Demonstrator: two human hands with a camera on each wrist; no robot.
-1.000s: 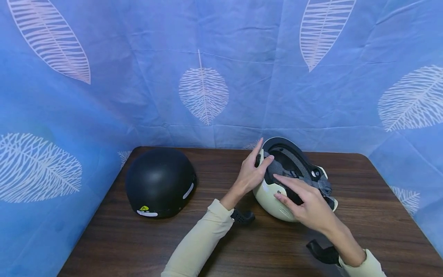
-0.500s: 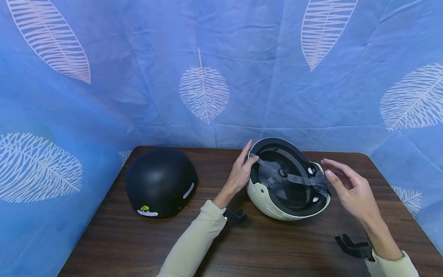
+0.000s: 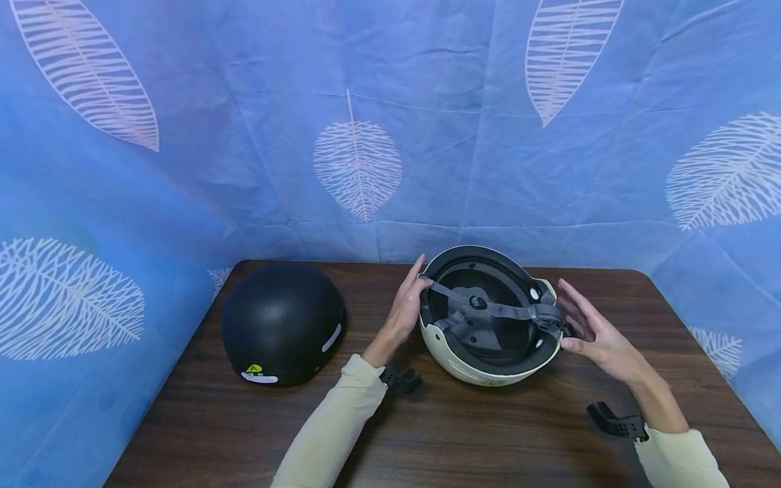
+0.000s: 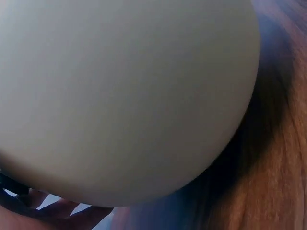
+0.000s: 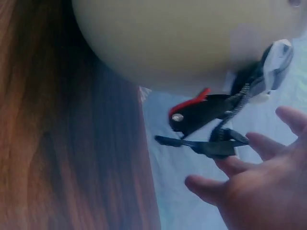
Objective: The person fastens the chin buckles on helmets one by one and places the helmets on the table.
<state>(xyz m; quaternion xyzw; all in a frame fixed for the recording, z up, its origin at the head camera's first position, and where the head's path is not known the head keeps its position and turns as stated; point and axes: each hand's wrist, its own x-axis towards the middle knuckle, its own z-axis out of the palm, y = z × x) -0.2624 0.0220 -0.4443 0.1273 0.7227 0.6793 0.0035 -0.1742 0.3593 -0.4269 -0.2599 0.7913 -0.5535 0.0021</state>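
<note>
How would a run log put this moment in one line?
left hand: grips pale helmet by rim | right hand: near its buckle | black helmet: on table

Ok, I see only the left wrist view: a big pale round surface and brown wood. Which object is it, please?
Observer: A cream helmet; the head view shows its padded inside, with a grey strap across it.
Operator: Thank you. And where is the right hand, please?
Observer: At the opposite side of the helmet from the left hand; the right hand has its fingers close to a black buckle with a red edge.
Operator: Is there also another object on the table?
Observer: Yes, a black helmet, dome up, on the person's left.
</note>
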